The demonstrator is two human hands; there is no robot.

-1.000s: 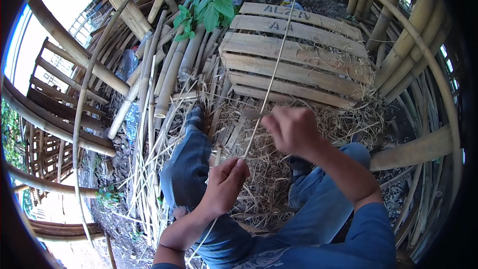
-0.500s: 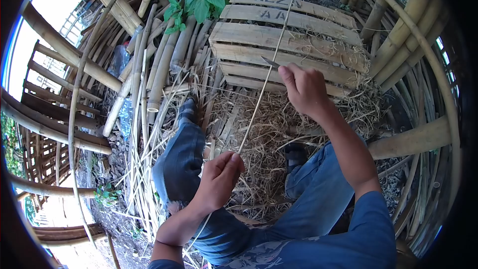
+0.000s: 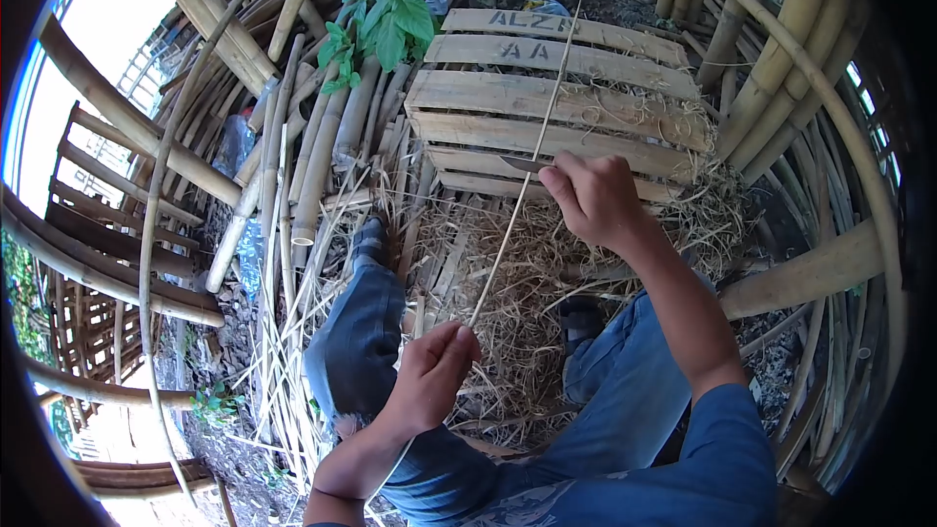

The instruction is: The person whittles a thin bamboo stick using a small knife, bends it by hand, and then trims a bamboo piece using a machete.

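Note:
My left hand (image 3: pixel 431 371) is closed around a long thin bamboo strip (image 3: pixel 511 226) in front of my left knee. The strip slants up and away from it, past a slatted wooden crate (image 3: pixel 547 93), and its lower end trails below my wrist. A knife (image 3: pixel 524 164) sits in my closed right hand (image 3: pixel 593 197), its handle hidden by the fingers. The blade points left and lies at the strip, about midway along; whether it cuts in, I cannot tell. Under both hands spread curly shavings (image 3: pixel 488 332).
A leafy green plant (image 3: pixel 395 20) grows left of the crate, above stacked bamboo poles (image 3: pixel 327 151). Pale split strips (image 3: pixel 278 361) lie beside my left leg. Thick bamboo posts (image 3: pixel 795 49) and a horizontal pole (image 3: pixel 800 268) stand on the right.
My right hand and the knife have come slightly down and toward me along the strip. The left hand keeps its grip lower down. The view has tilted a little.

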